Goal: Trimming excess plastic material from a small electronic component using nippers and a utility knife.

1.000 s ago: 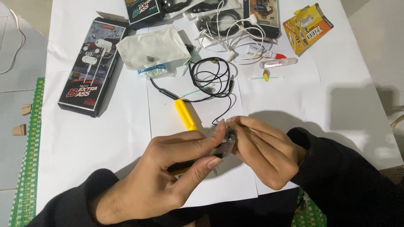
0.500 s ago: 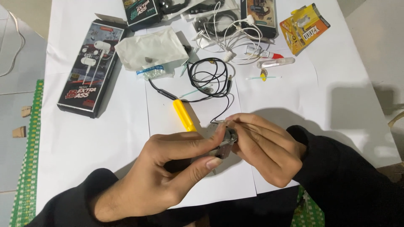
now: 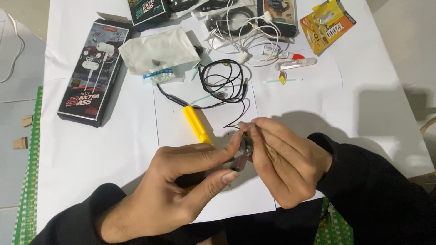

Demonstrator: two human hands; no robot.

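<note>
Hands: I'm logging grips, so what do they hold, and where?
Both hands, left hand and right hand, pinch a small dark part at its edges between fingertips; what it is cannot be told.

Between the fingertips of the left hand [image 3: 181, 181] and right hand [image 3: 281, 163] sits a small dark earpiece [image 3: 244, 152] with a dull metallic sheen. Beneath them lies a smooth, matt white paper sheet [image 3: 91, 149] covering the table. A yellow-handled tool [image 3: 196, 123] of glossy plastic lies near the middle. Toward the far edge are a thin black rubbery cable [image 3: 222, 84], a crinkled white plastic bag [image 3: 156, 50] and, at the far left corner, a glossy black cardboard earphone box [image 3: 93, 72]. Both sleeves look like matt black cloth.
</note>
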